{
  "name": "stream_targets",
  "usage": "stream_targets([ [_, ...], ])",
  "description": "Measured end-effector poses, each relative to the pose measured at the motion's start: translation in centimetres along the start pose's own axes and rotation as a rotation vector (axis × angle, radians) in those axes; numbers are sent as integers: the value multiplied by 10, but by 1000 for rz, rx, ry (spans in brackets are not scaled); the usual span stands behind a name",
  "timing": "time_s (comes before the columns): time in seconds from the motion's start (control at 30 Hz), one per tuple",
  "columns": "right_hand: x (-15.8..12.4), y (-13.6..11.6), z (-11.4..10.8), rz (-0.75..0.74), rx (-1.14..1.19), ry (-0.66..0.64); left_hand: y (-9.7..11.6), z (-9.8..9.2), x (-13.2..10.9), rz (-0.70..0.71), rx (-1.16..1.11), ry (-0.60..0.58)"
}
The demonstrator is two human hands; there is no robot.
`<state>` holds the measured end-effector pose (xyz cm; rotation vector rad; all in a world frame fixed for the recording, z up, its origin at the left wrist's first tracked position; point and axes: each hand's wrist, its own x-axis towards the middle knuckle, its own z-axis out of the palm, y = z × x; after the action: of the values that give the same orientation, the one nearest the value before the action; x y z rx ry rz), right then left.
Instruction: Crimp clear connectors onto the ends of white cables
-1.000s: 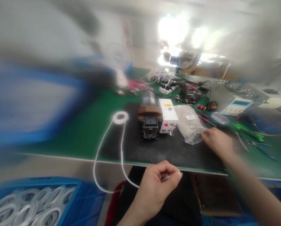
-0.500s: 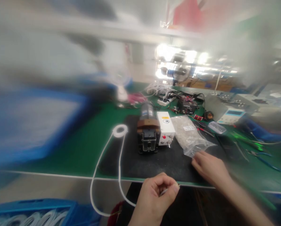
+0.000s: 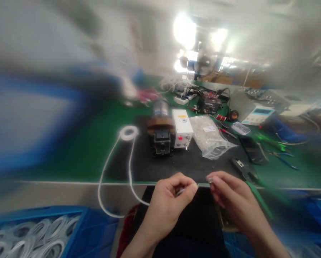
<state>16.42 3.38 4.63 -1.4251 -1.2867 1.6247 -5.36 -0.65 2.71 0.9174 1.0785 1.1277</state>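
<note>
My left hand (image 3: pixel 171 206) is closed in a pinch around the end of a white cable (image 3: pixel 131 172), its tip poking out between thumb and forefinger. The rest of that cable loops over the table edge up to a small coil (image 3: pixel 129 133) on the black mat. Between the thumb and fingertips of my right hand (image 3: pixel 230 195) is a small clear plastic connector (image 3: pixel 210 180), a short gap from the cable tip. Beyond the right hand lies a clear zip bag (image 3: pixel 210 136) full of small clear pieces, its mouth towards me.
A bench machine with a black motor (image 3: pixel 161 132) and a white control box (image 3: pixel 182 127) stand mid-mat. A dark hand tool (image 3: pixel 243 168), a phone (image 3: pixel 253 148) and blue-handled pliers (image 3: pixel 284 159) lie rightward. A blue crate (image 3: pixel 83 215) of coiled cables sits lower left.
My right hand has come away from the bag's mouth, back and left towards my left hand, now with a clear connector in its fingers. The left hand keeps its pinch on the cable.
</note>
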Motion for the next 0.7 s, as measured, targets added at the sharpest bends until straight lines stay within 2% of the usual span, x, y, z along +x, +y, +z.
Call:
stream_targets([
  [0.07, -8, 0, 10, -15, 64, -7, 1, 1, 0, -1, 12, -15],
  [0.2, -12, -2, 19, 0, 48, -20, 3, 1, -1, 2, 45, -24],
  [0.37, -15, -2, 23, 6, -10, -39, 4, 3, -2, 33, 128, -27],
  [0.7, -20, -9, 22, -108, -186, 20, 9, 9, -4, 62, 267, 25],
])
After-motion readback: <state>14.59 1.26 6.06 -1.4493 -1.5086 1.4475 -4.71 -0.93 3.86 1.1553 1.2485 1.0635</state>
